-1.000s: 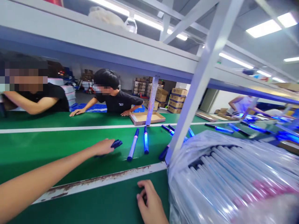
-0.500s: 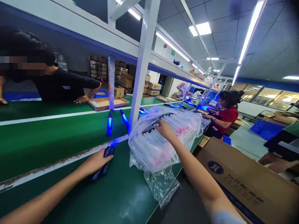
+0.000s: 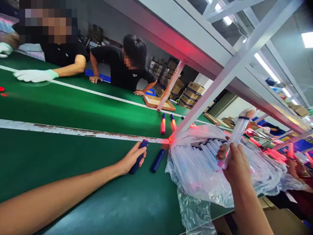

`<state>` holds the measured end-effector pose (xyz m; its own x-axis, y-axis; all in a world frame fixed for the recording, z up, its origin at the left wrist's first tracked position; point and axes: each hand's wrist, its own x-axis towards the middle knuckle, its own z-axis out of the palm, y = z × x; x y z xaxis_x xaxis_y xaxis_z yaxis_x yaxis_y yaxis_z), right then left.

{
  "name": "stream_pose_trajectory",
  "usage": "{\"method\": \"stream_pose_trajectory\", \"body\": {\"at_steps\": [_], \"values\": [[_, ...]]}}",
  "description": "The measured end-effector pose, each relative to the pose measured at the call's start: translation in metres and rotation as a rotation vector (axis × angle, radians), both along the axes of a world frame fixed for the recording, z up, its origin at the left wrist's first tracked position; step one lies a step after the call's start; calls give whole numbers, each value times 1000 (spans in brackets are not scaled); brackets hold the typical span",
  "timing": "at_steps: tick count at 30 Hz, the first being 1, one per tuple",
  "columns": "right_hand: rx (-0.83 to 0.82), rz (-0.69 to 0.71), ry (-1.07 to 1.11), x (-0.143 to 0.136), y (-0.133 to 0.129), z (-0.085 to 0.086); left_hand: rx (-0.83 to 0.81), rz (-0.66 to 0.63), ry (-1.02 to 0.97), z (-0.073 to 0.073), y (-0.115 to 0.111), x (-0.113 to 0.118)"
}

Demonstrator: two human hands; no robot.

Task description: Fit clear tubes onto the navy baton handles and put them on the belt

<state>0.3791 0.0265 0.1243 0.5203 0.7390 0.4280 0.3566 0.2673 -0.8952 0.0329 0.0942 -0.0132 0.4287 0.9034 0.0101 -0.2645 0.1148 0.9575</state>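
My left hand (image 3: 132, 160) is wrapped around a dark blue cylindrical handle (image 3: 144, 143) with a reddish tip, just above the green surface. A second dark blue handle (image 3: 157, 160) lies beside it, apart from the hand. My right hand (image 3: 237, 166) grips a clear plastic tube (image 3: 239, 129) with a dark rim on top and a pink lower end, tilted above a plastic bag (image 3: 205, 192). Inside the open bag rest several similar tubes (image 3: 207, 151) in a row. Two light sticks glowing red (image 3: 163, 124) lie beyond the rail.
A slanting white post (image 3: 205, 98) stands behind the bag, under a shelf beam. A worn metal rail (image 3: 80, 131) divides the green belt (image 3: 97, 107). Across it, two co-workers lean in, one with a white glove (image 3: 36, 75). A shallow cardboard tray (image 3: 153, 101) sits there.
My right hand has lifted a tube out of the bag. One of two handles at my left hand now lies on the surface. The lights went from blue to red, and my view turned left.
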Motion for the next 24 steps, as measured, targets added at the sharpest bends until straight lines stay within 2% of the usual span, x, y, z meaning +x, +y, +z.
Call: {"method": "stream_pose_trajectory", "body": {"at_steps": [2,4,6,8,10,13,16,20,24], "values": [[137,310,216,-62,2,-4,-9,-68,-11,2,-17,0],[239,475,365,-124,13,-15,7,-143,8,3,-36,-3],[226,582,540,-170,30,-30,60,-194,70,1,-51,-10],[206,618,696,-193,44,-46,113,-198,132,0,-59,-16],[205,611,798,-199,50,-60,124,-198,154,-2,-62,-20],[198,576,827,-198,45,-72,114,-260,141,-2,-63,-22],[196,548,823,-198,38,-74,109,-304,155,-4,-62,-22],[246,598,877,-201,35,-72,104,-341,189,-5,-60,-21],[282,589,886,-204,34,-70,134,-339,243,-4,-60,-19]]}}
